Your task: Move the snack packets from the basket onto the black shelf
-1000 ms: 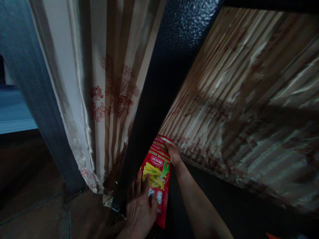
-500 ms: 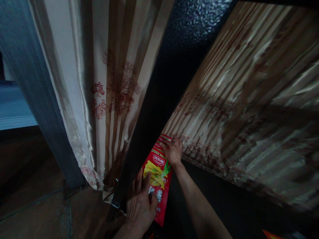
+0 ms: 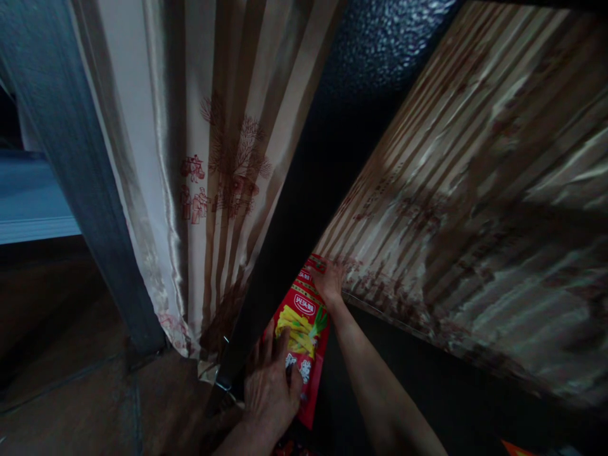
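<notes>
A row of red food packets [image 3: 304, 307], printed with yellow strips, green leaves and white characters, lies overlapping on a dark surface behind a black metal post. My left hand [image 3: 273, 389] rests along the left side of the front packet, fingers stretched and spread, the thumb over its lower part. At the far end of the row is my right hand [image 3: 329, 280]; its thumb lies across a rear packet and its other fingers are by the packet's right edge, blurred in the dim light. The left parts of the packets are hidden by the post.
The black post [image 3: 304, 183] slants across the middle. Pleated cream curtain cloth [image 3: 228, 158] with red drawings hangs left, more cloth [image 3: 475, 221] right. A grey leg [image 3: 85, 158] stands on the tiled floor [image 3: 71, 380]. An orange corner [image 3: 515, 448] shows bottom right.
The view has shifted slightly, so the post and curtain sit a little further right. My right thumb lies slightly further over the rear packet; both hands stay at the packets.
</notes>
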`<state>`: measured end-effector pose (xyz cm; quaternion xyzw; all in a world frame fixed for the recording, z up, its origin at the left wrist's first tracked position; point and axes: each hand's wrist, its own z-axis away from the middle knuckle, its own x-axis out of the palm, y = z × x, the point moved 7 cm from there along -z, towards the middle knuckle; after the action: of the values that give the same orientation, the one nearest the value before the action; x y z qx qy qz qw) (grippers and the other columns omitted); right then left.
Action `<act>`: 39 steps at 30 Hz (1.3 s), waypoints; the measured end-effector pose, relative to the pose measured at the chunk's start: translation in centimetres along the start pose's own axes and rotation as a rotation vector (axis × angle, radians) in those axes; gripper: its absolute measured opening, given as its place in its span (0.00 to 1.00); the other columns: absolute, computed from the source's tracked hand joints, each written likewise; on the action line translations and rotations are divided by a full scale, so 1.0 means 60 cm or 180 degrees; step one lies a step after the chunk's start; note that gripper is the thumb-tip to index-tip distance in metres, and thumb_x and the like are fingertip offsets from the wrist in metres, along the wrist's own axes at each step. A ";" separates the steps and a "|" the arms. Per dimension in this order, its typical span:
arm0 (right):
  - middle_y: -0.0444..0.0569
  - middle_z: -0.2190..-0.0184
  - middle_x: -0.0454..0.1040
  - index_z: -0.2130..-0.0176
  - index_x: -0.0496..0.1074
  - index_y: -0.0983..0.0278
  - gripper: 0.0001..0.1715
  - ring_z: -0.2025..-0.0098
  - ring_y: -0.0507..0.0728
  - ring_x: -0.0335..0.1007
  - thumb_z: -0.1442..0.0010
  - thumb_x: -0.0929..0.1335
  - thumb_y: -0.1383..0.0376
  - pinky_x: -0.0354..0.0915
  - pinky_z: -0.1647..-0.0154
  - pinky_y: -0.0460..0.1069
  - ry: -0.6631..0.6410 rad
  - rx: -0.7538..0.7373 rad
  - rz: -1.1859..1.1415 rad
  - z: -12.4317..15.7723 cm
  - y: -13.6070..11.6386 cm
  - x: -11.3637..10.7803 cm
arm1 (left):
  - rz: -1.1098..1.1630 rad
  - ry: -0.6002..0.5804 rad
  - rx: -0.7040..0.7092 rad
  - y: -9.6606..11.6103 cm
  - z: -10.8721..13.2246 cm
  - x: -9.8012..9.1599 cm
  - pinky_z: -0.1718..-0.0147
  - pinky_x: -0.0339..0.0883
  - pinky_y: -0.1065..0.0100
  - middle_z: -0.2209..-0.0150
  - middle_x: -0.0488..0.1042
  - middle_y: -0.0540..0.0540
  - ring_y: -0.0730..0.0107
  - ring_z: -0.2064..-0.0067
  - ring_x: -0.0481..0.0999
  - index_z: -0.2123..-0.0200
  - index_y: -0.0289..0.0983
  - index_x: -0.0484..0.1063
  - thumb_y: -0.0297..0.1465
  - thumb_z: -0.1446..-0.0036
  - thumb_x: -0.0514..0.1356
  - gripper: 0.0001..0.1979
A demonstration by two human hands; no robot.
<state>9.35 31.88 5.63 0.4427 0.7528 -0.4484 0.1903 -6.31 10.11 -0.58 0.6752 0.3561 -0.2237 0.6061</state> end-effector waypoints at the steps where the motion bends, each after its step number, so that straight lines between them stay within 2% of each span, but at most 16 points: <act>1: 0.60 0.39 0.58 0.54 0.73 0.64 0.23 0.36 0.70 0.46 0.46 0.68 0.54 0.50 0.41 0.66 0.0156 -0.0120 0.0120 0.009 -0.011 -0.011 | 0.0005 -0.0006 -0.0024 0.000 0.000 0.000 0.38 0.53 0.53 0.34 0.56 0.45 0.53 0.35 0.57 0.37 0.42 0.59 0.30 0.46 0.55 0.31; 3: 0.56 0.41 0.63 0.54 0.74 0.61 0.20 0.38 0.66 0.52 0.42 0.66 0.55 0.52 0.41 0.63 0.0153 -0.0504 0.0292 0.030 -0.034 -0.020 | 0.0042 -0.0008 -0.0065 -0.001 0.000 -0.001 0.38 0.53 0.52 0.35 0.58 0.43 0.52 0.35 0.57 0.37 0.43 0.59 0.31 0.45 0.55 0.31; 6: 0.51 0.53 0.74 0.58 0.75 0.57 0.15 0.48 0.61 0.65 0.39 0.64 0.56 0.56 0.43 0.59 -0.0550 -0.0871 0.0414 0.057 -0.052 0.001 | 0.0051 0.0021 -0.0060 -0.001 0.003 -0.004 0.38 0.53 0.51 0.36 0.60 0.41 0.51 0.36 0.58 0.37 0.42 0.59 0.33 0.44 0.54 0.30; 9: 0.51 0.54 0.75 0.56 0.75 0.57 0.15 0.50 0.60 0.67 0.41 0.66 0.56 0.59 0.46 0.57 -0.0933 -0.0876 0.0466 0.070 -0.052 0.022 | -0.0009 0.0003 -0.0015 0.002 0.006 -0.007 0.39 0.54 0.50 0.35 0.57 0.39 0.49 0.36 0.58 0.37 0.40 0.59 0.32 0.45 0.54 0.30; 14: 0.51 0.59 0.75 0.58 0.75 0.60 0.13 0.55 0.59 0.70 0.40 0.64 0.60 0.64 0.52 0.53 -0.0831 -0.0758 0.0336 0.066 -0.060 0.031 | -0.0064 -0.0052 0.0063 0.004 0.008 -0.015 0.38 0.52 0.51 0.34 0.53 0.39 0.49 0.34 0.53 0.37 0.38 0.58 0.31 0.45 0.54 0.31; 17: 0.49 0.59 0.74 0.59 0.75 0.59 0.13 0.57 0.58 0.70 0.39 0.63 0.61 0.64 0.55 0.52 -0.0738 -0.0712 0.0304 0.071 -0.071 0.027 | -0.0124 -0.0050 0.0028 0.001 0.009 -0.018 0.38 0.52 0.51 0.34 0.54 0.38 0.50 0.35 0.53 0.36 0.38 0.56 0.30 0.45 0.54 0.32; 23: 0.52 0.58 0.75 0.57 0.75 0.60 0.16 0.53 0.61 0.67 0.38 0.61 0.65 0.60 0.49 0.54 -0.0813 -0.0850 0.0724 0.082 -0.099 0.026 | -0.0179 -0.0112 0.0086 -0.005 0.015 -0.013 0.39 0.53 0.51 0.36 0.58 0.38 0.50 0.37 0.57 0.36 0.40 0.55 0.34 0.41 0.52 0.30; 26: 0.53 0.54 0.74 0.51 0.72 0.60 0.18 0.48 0.63 0.65 0.38 0.61 0.61 0.57 0.45 0.58 -0.0635 -0.0839 0.0691 0.078 -0.105 0.009 | -0.0210 -0.0133 0.0120 -0.008 0.016 -0.014 0.39 0.52 0.51 0.35 0.55 0.38 0.50 0.36 0.55 0.35 0.40 0.54 0.33 0.41 0.51 0.30; 28: 0.55 0.49 0.71 0.46 0.68 0.62 0.24 0.45 0.65 0.61 0.39 0.62 0.57 0.55 0.43 0.60 -0.0267 -0.0594 0.0455 0.085 -0.091 -0.019 | -0.0198 -0.0177 0.0129 -0.009 0.016 -0.017 0.39 0.52 0.51 0.34 0.53 0.38 0.50 0.35 0.53 0.35 0.40 0.52 0.33 0.41 0.51 0.30; 30: 0.58 0.46 0.68 0.43 0.64 0.66 0.31 0.43 0.65 0.60 0.40 0.62 0.53 0.55 0.41 0.60 0.0161 -0.0101 0.0038 0.118 -0.058 -0.054 | -0.0160 -0.0244 0.0113 -0.010 0.016 -0.021 0.39 0.52 0.52 0.33 0.51 0.39 0.50 0.34 0.53 0.34 0.41 0.52 0.33 0.41 0.52 0.31; 33: 0.61 0.42 0.64 0.40 0.60 0.67 0.37 0.42 0.64 0.61 0.41 0.61 0.48 0.58 0.42 0.58 0.0547 0.0975 -0.0736 0.222 0.005 -0.091 | -0.0098 -0.0295 0.0067 -0.011 0.015 -0.028 0.39 0.53 0.54 0.33 0.51 0.43 0.54 0.35 0.54 0.35 0.43 0.54 0.32 0.41 0.51 0.29; 36: 0.54 0.39 0.63 0.39 0.58 0.62 0.37 0.40 0.61 0.61 0.41 0.59 0.46 0.61 0.43 0.54 0.0460 0.1863 -0.1452 0.342 0.029 -0.091 | -0.0065 -0.0250 0.0073 -0.011 0.017 -0.032 0.39 0.53 0.55 0.33 0.52 0.45 0.55 0.34 0.53 0.37 0.43 0.57 0.31 0.41 0.50 0.28; 37: 0.53 0.40 0.64 0.39 0.59 0.61 0.37 0.40 0.61 0.61 0.41 0.60 0.45 0.62 0.43 0.53 0.0292 0.2021 -0.1562 0.371 0.023 -0.083 | -0.0070 -0.0228 0.0086 -0.011 0.018 -0.032 0.39 0.53 0.55 0.33 0.52 0.44 0.54 0.34 0.53 0.37 0.42 0.57 0.31 0.41 0.50 0.28; 39: 0.50 0.39 0.63 0.38 0.58 0.59 0.37 0.40 0.60 0.62 0.42 0.62 0.46 0.64 0.44 0.51 -0.0131 0.2015 -0.1865 0.402 -0.004 -0.062 | -0.0105 -0.0185 0.0104 -0.012 0.022 -0.033 0.40 0.55 0.55 0.34 0.53 0.42 0.53 0.34 0.53 0.37 0.41 0.57 0.32 0.41 0.51 0.28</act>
<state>8.49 9.64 -4.39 0.2378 0.6681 -0.7010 -0.0753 -7.97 8.41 0.20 0.6722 0.3458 -0.2590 0.6013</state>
